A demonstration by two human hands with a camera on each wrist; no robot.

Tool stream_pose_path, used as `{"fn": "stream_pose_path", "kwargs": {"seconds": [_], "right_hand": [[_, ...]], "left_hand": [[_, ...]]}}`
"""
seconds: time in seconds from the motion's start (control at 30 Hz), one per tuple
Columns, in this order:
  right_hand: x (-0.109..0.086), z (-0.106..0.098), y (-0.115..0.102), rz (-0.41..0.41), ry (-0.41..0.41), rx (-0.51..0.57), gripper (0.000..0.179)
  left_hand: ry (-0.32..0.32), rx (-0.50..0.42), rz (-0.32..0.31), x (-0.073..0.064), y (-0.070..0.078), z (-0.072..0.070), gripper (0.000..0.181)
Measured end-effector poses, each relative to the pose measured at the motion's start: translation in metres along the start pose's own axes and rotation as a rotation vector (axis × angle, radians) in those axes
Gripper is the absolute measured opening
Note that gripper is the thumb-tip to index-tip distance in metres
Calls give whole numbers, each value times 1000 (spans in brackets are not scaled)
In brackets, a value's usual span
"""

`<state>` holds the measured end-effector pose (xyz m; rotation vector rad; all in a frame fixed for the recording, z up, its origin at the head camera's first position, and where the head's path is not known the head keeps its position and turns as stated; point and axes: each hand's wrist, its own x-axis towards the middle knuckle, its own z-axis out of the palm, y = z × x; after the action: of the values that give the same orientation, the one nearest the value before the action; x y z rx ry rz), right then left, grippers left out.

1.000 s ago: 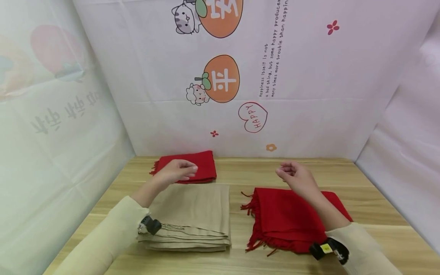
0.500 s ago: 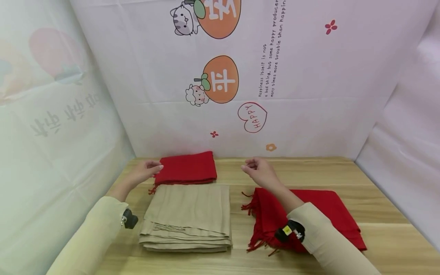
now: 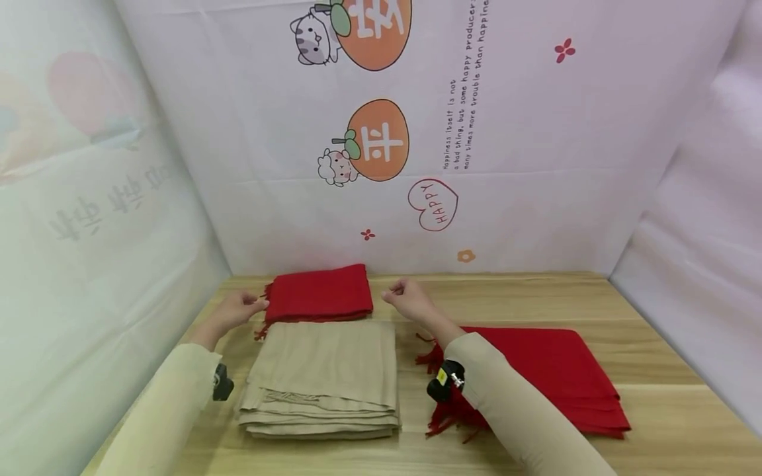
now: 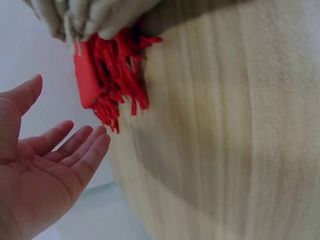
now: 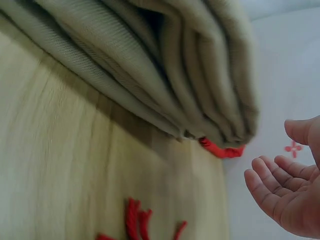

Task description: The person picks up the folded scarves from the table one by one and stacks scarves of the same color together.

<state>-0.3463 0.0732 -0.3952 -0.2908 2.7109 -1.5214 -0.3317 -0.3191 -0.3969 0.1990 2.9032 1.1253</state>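
A folded red scarf with fringe lies at the back left of the table. My left hand is beside its fringed left end, and my right hand is a little off its right end. In the left wrist view, the left hand has its palm up and fingers apart, near the red fringe. The right wrist view has the right hand with loosely bent fingers and nothing in them. Directly in front of the red scarf sits a thick folded beige scarf.
Another folded red scarf lies at the right, partly covered by my right sleeve. The wooden table meets a printed white cloth wall at the back, with cloth walls at both sides.
My right hand has moved left, from over the right red scarf to near the back one. The left hand has shifted left, off the back scarf to its fringed end.
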Motion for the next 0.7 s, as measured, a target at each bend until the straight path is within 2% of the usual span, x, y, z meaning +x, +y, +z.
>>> {"fn": "stream_pose_path", "kwargs": {"seconds": [0.13, 0.23, 0.37, 0.53, 0.7], "right_hand": [[8, 16, 3, 12, -22, -3, 33], [13, 24, 5, 23, -42, -14, 36], [17, 29, 4, 48, -44, -8, 38], [24, 33, 5, 77, -88, 16, 26], [28, 37, 9, 98, -141, -50, 27]], "left_hand": [[-1, 13, -30, 1, -5, 5, 53], [-16, 14, -46, 3, -4, 8, 48], [-36, 4, -52, 9, 0, 13, 38], [-42, -8, -88, 15, 0, 18, 33], [-64, -62, -113, 20, -4, 25, 31]]}}
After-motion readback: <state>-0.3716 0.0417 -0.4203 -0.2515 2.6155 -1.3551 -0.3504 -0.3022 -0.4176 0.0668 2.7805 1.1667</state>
